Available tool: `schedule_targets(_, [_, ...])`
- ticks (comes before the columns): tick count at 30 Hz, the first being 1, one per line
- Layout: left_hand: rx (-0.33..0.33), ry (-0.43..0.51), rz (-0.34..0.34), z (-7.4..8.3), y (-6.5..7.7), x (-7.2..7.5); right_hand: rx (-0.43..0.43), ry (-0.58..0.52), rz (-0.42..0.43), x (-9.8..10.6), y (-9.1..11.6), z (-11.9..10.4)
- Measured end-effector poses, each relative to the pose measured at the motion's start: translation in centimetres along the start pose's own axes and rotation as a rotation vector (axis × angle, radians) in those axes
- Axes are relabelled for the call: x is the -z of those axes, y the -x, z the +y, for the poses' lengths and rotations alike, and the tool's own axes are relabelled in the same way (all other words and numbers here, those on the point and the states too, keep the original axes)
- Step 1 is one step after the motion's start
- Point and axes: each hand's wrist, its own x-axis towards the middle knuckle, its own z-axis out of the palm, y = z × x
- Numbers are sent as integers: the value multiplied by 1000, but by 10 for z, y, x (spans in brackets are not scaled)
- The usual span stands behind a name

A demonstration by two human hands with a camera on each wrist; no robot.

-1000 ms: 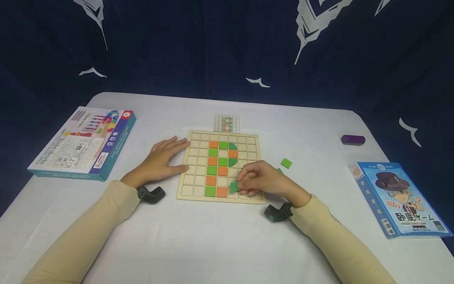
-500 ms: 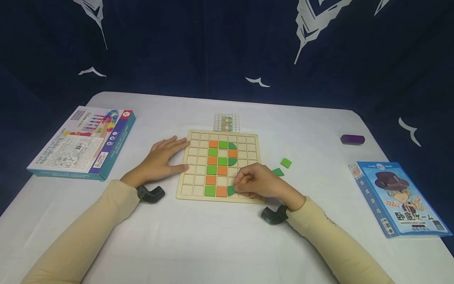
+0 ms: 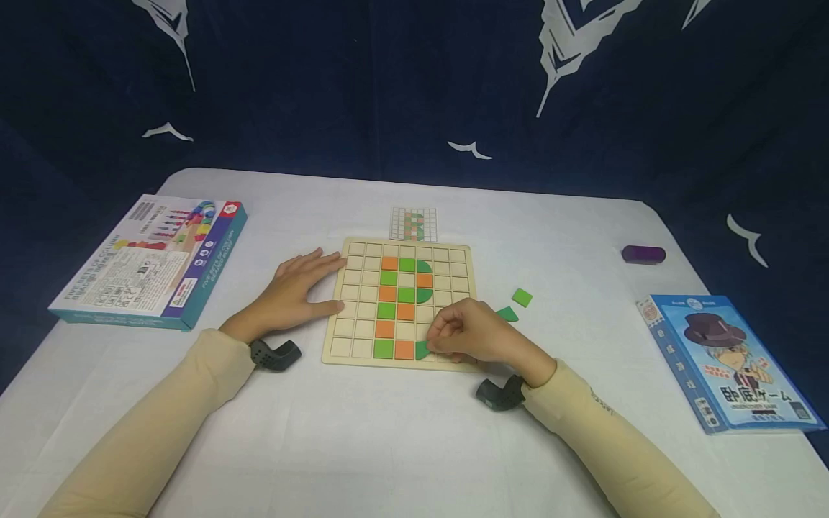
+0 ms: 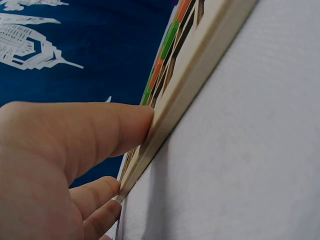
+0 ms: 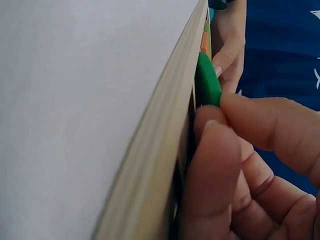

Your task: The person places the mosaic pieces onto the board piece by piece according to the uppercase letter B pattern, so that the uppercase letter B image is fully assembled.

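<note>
A wooden grid board [image 3: 345,327] lies on the white table, with orange, light green and dark green tiles set in its middle columns. My right hand [image 3: 478,332] pinches a dark green rounded tile [image 3: 422,350] at the bottom row, right of an orange square [image 3: 404,350]. In the right wrist view, that tile [image 5: 207,82] is slightly tilted against the board, touched by thumb and finger. Along the board's left edge rests my left hand [image 3: 291,291], fingers spread and straight; its thumb [image 4: 125,127] touches the rim in the left wrist view.
Beyond the board lies a small pattern card [image 3: 413,224]. Right of it are a light green square [image 3: 522,297] and a dark green rounded tile [image 3: 508,314]. A boxed set [image 3: 149,259] is at left; a blue box [image 3: 732,363] and purple cylinder [image 3: 644,255] are at right.
My right hand has shifted slightly down and left, lowering the dark green tile into the bottom row. The loose rounded tile beside the board has come into fuller view. My left hand stays still.
</note>
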Motion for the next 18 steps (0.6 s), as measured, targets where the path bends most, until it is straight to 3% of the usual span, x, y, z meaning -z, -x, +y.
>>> schedule_targets(11, [8, -1, 0, -2, 0, -1, 12, -8, -15, 0, -1, 2])
schedule_targets(18, [-2, 7, 8, -1, 1, -1, 61, -87, -107, 10, -2, 7])
